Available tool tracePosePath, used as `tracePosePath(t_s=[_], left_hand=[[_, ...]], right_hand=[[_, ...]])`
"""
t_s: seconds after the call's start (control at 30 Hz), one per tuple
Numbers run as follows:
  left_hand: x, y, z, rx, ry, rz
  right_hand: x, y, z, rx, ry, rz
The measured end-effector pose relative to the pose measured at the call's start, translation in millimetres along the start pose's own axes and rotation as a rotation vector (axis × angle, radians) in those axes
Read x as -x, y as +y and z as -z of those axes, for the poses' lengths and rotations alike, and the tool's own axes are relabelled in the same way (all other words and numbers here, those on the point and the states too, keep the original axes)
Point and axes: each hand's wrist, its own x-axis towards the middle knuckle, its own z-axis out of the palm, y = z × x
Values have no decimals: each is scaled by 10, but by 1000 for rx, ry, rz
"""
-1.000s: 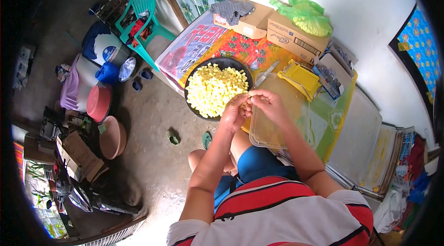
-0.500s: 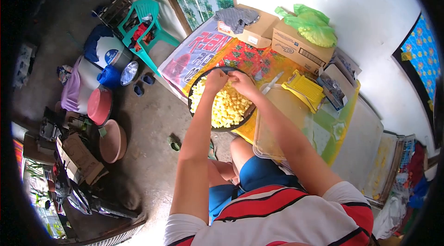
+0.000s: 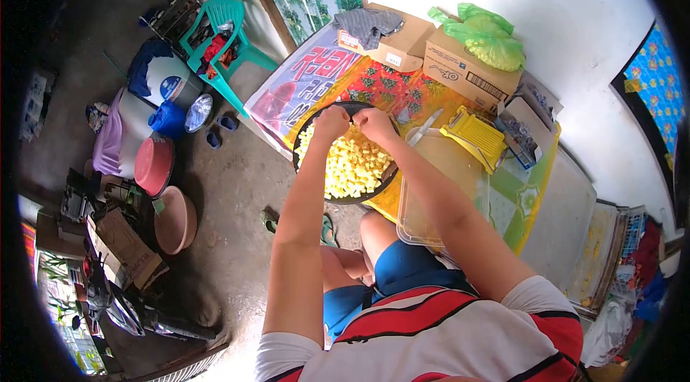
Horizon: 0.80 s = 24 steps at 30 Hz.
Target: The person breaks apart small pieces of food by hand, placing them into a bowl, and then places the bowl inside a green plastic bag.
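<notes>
A round black tray point(image 3: 302, 168) full of small pale-yellow cubes point(image 3: 353, 172) sits at the near left edge of the table. Above its far side are both my hands, close together with a narrow gap between them. My left hand point(image 3: 333, 124) is closed, fingertips bent inward. My right hand point(image 3: 373, 125) is closed too, its fingers pinched toward the left one. Whatever is between the fingers is too small or hidden to make out. To the right of the tray lie a knife point(image 3: 425, 127) and a clear plastic lid or shallow container point(image 3: 443, 191).
A yellow slotted plastic tool point(image 3: 474, 139) lies right of the knife. Cardboard boxes point(image 3: 467, 69), one topped by a green plastic bag point(image 3: 489, 40), line the wall. A green chair point(image 3: 233, 51), basins point(image 3: 175, 220) and slippers point(image 3: 269, 219) are on the floor at left.
My hands have drawn slightly apart above the tray, the left one shifting a little leftward. Both stay closed. The tray and other things remain in place.
</notes>
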Motion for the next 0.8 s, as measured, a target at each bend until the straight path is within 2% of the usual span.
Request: tracePosePath(t_s=[0.03,0.13,0.23,0.27,0.37,0.4,0.43,0.47,0.5,0.57,0.6,0.67,0.73,0.8], left_hand=[[56,47,29,-27,-13,35],[292,104,-51,7,296,-105],[462,178,-166,87,421,-215],[475,173,-224,36,392,-242],[893,468,-279,2,558,-424],[1025,618,-282,138,626,-488],[1136,753,-330,276,688,-550],[1214,862,-443,400,696,-556],[1304,906,-547,486,600,-562],[1450,962,-712,411,253,-491],[1527,1017,-802,445,244,-492],[1670,1171,-1003,512,231,-489],[1717,1309,-1256,537,227,-455],[1729,1420,-1444,507,222,-404]], right_hand=[[39,-42,28,-24,40,-3],[246,-239,184,248,159,86],[398,-169,250,133,156,-42],[471,-152,342,142,64,-84],[748,-125,573,444,399,306],[791,-79,625,450,536,369],[856,-28,708,318,419,214],[937,33,816,185,303,58],[1027,93,932,51,188,-97],[1214,324,1110,369,192,150],[1293,452,1177,529,189,276],[1441,514,1300,562,163,225],[1584,313,1453,297,117,-124],[1604,178,1607,356,34,-239]])
